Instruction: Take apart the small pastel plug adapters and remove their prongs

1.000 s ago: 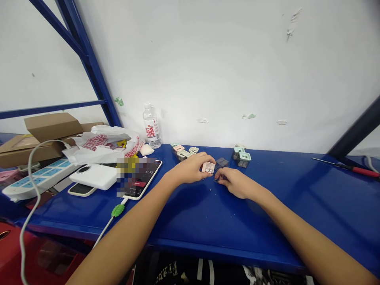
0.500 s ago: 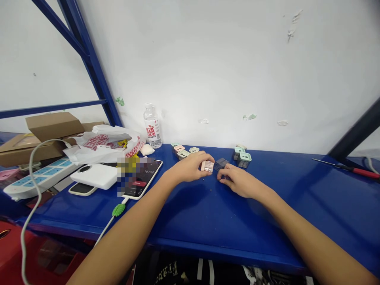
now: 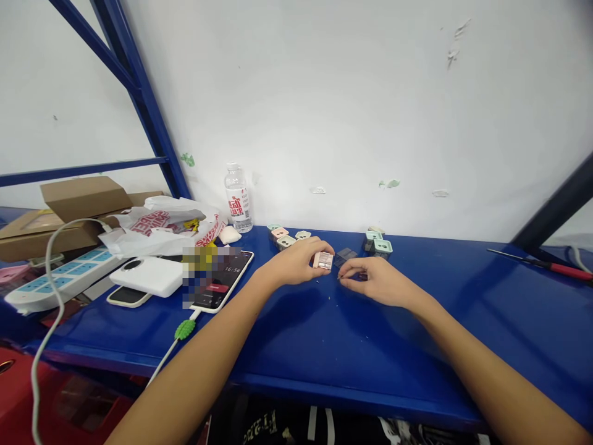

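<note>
My left hand [image 3: 303, 259] is closed round a pale pink pencil sharpener [image 3: 323, 262], holding it just above the blue tabletop with a metal part facing out. A dark see-through sharpener case [image 3: 345, 256] lies just right of it, beyond the fingers of my right hand [image 3: 370, 281]. Thumb and index finger of that hand are pinched together close to the table; something tiny may be between them, too small to name. Behind my left hand stand several two-hole sharpeners [image 3: 286, 241] in pink, cream and green. Green sharpeners [image 3: 382, 246] with dark cases stand behind my right hand.
A lit phone [image 3: 222, 281] on a cable, a white power bank [image 3: 147, 275], a power strip [image 3: 65, 278] and a plastic bag [image 3: 157, 225] crowd the left side. A water bottle [image 3: 238, 201] stands by the wall. A red-handled screwdriver [image 3: 569, 270] lies far right.
My right hand has drawn slightly back from the dark case, its fingers now pinched in front of it. My left hand and the pink sharpener have stayed put.
</note>
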Tool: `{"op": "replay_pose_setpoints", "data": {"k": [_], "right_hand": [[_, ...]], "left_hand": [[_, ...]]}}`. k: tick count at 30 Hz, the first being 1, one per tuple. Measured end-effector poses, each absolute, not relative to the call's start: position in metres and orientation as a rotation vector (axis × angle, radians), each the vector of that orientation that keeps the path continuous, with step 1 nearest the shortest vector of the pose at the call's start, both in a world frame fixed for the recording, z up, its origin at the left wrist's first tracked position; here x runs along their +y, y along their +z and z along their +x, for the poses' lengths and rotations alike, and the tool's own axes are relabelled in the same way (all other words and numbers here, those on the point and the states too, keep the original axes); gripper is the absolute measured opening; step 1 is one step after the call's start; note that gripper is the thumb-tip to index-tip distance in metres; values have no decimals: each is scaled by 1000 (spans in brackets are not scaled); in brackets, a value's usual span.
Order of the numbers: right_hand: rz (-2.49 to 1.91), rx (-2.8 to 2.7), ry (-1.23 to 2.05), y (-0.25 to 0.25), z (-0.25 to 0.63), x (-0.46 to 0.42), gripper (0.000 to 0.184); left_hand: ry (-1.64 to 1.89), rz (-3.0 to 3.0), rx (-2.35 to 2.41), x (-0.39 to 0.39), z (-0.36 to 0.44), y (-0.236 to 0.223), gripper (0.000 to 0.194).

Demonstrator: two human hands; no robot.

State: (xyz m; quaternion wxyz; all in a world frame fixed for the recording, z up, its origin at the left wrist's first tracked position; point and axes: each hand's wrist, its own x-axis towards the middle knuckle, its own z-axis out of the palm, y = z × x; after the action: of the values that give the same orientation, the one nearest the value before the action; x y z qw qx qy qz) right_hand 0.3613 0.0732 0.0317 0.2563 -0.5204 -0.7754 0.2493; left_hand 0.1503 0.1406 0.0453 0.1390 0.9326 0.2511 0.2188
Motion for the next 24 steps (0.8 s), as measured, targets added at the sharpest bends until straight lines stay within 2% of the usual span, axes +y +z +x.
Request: {"op": "replay_pose_setpoints", "data": {"k": [12, 16, 24], "right_hand": [[-1230, -1876, 561, 35, 363, 76, 24], [-1211, -1903, 563, 36, 361, 74, 20], [-1250, -1940, 580, 38, 358, 73, 25]], "left_hand": [[631, 2708, 711, 142, 152, 41, 30], [624, 2717, 713, 141, 153, 41, 30], [576, 2702, 735, 136, 158, 39, 43]]}}
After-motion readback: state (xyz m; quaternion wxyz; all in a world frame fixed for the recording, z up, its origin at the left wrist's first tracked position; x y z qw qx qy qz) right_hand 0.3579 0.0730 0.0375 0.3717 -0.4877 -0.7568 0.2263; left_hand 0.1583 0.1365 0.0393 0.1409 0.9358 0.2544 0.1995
